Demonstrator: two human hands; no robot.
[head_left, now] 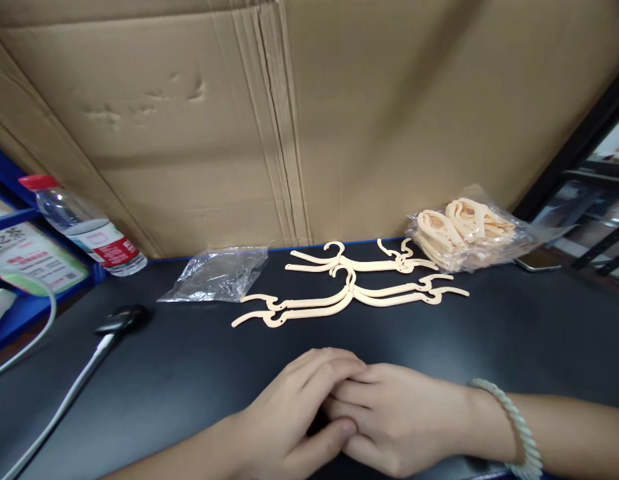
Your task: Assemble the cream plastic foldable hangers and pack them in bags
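My left hand and my right hand rest together near the front of the black table. The left fingers lie over the right ones, and the left thumb is tucked below them. Both hands are closed, with no object visible in them; the inside of the right hand is hidden. Beyond them lies a cream folding hanger, its double arms spread left and right. Right behind it is a second cream folding hanger, its left arms spread apart at the tip. Neither hanger is touched by a hand.
A clear plastic bag lies left of the hangers. At the back right, a plastic bag of folded hangers sits beside a phone. On the left are a water bottle and a black device with a white cable. Cardboard stands behind.
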